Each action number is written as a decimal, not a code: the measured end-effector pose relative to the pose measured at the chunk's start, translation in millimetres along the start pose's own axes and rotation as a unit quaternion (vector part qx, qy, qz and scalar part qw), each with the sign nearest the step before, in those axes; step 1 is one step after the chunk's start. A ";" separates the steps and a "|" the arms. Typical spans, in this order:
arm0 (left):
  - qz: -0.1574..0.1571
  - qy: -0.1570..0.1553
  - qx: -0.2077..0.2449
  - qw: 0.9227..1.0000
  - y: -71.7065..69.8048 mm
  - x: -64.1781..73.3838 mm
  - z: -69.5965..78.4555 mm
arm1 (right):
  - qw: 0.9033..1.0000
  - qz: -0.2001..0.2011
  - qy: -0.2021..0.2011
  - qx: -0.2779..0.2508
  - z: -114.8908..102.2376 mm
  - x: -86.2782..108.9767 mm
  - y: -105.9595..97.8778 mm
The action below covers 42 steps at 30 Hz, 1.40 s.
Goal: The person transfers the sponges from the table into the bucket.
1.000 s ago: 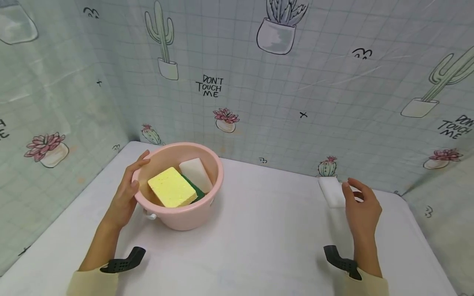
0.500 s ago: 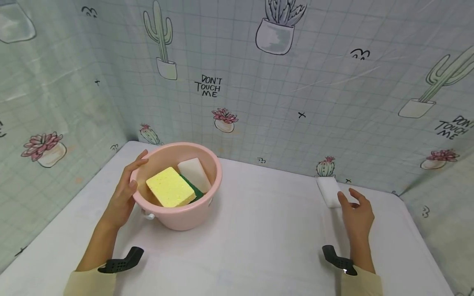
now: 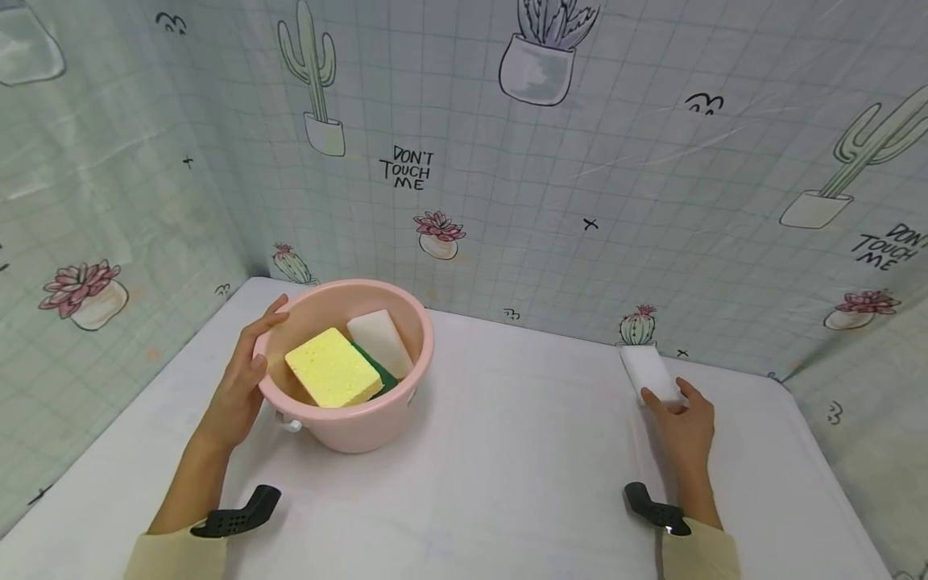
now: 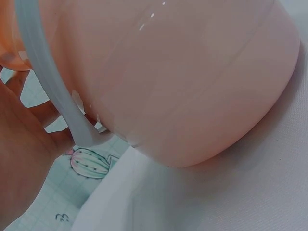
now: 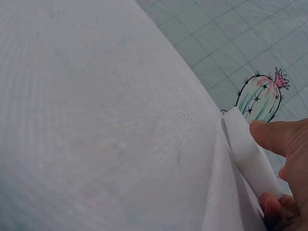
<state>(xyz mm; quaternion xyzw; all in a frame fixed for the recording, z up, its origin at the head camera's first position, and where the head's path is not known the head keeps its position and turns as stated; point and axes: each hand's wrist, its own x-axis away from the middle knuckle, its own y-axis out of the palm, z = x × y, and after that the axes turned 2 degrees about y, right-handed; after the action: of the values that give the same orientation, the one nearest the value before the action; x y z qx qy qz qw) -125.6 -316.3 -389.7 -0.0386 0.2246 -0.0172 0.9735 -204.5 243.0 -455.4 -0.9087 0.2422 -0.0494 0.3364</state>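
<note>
My left hand (image 3: pixel 239 391) grips the left side of a pink bucket (image 3: pixel 366 431), thumb at the rim and fingers spread along the outer wall. In the left wrist view, the bucket's pale handle (image 4: pixel 48 79) hangs across its side, in front of the fingers. Inside the bucket lie a yellow sponge (image 3: pixel 332 366), a green piece (image 3: pixel 390 379) partly hidden beneath it, and a white sponge block (image 3: pixel 382 338). At the table's back right, my right hand (image 3: pixel 685 427) pinches the near end of another white sponge block (image 3: pixel 645 366), thumb and fingers at opposite edges.
The white-covered table (image 3: pixel 507 451) meets a cactus-print curtain (image 3: pixel 478 185) along its back and left edges. A fold of the white cover (image 5: pixel 224 185) runs beside the block in the right wrist view. Black straps (image 3: pixel 239 514) sit on both wrists.
My right hand has moved left and toward me, down to the near end of the white block, and its thumb and fingers have come to its edges. My left hand stays on the bucket.
</note>
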 end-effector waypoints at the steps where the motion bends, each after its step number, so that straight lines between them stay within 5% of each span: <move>1: 0.000 -0.001 0.000 1.000 0.0 0.0 0.2 | 1.000 -0.001 -0.004 0.004 0.6 0.1 0.9; 31: 0.006 -0.015 -0.021 1.000 0.5 -0.1 1.9 | 1.000 -0.019 -0.002 0.006 0.7 2.7 -1.1; 42: 0.002 -0.007 -0.006 1.000 0.1 -1.1 -0.3 | 0.999 -0.022 -0.026 -0.015 -33.7 10.2 -10.6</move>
<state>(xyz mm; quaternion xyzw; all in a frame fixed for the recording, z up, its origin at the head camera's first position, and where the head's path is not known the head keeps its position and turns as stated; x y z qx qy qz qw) -126.8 -316.2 -389.5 -0.0443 0.2177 -0.0134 0.9749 -199.8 225.3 -423.5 -0.9196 0.2140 -0.0292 0.3281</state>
